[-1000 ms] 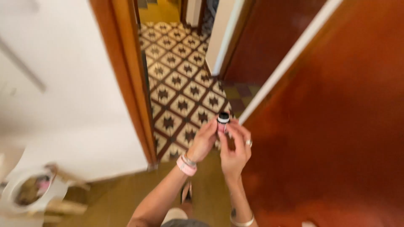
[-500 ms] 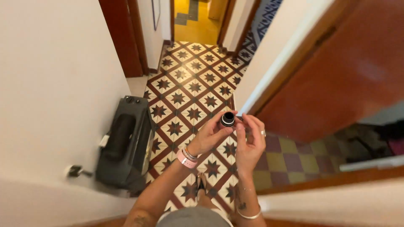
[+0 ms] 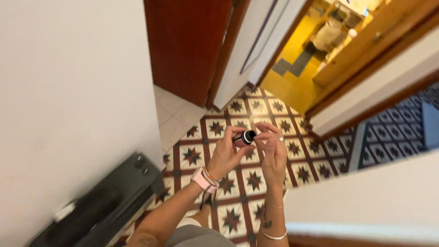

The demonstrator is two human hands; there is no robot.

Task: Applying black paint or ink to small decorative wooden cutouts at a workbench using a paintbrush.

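Observation:
My left hand holds a small pink bottle with a black cap at chest height over the patterned tile floor. My right hand is beside it, its fingertips touching the cap end of the bottle. The left wrist wears a pink band and the right hand a ring.
A white wall runs along the left with a dark suitcase at its foot. A dark red door stands ahead, and a doorway on the right opens onto a yellow-floored room. A white ledge lies at lower right.
The view has swung as I walked from the doorway into the tiled hall. Both hands stay together on the small bottle, which has tipped from upright to sideways.

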